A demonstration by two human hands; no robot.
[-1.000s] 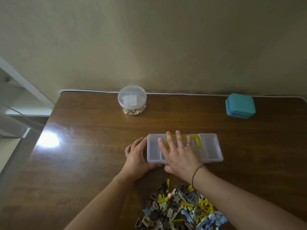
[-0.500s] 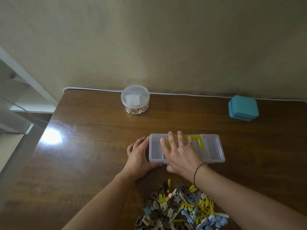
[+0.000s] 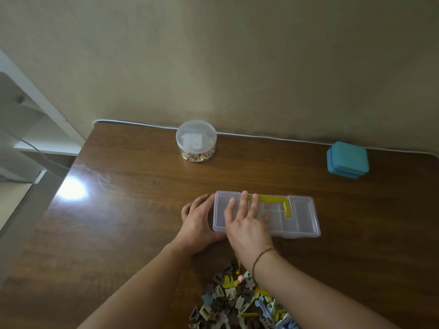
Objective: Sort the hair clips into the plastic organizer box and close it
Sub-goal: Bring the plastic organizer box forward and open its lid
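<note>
Plastic organizer box (image 3: 297,217): closed, lying flat on the desk (image 3: 133,210), long side toward the person, yellow handle (image 3: 275,200) at the far edge. Hair clips (image 3: 240,302): mixed colours, heaped on the desk near the body, well apart from the compartments; none visible inside the box.

Left hand (image 3: 197,224): fingers loosely curved against the left end wall, thumb at the near corner, bracing. Right hand (image 3: 247,222): spread flat on the lid, fingertips (image 3: 244,195) reaching the far edge beside the handle.

Step in hand, by estimate: opening the lid before sorting.

- Keep left hand firm on the end wall to stop sliding on the polished wood
- Locate the latch; not discernible from this view, likely on the near edge
- Lift evenly; avoid twisting the thin clear plastic
- Swing the lid away from the heap, leaving all compartments reachable

Unrelated: round clear jar (image 3: 196,141) and teal case (image 3: 348,160) near the wall
</note>
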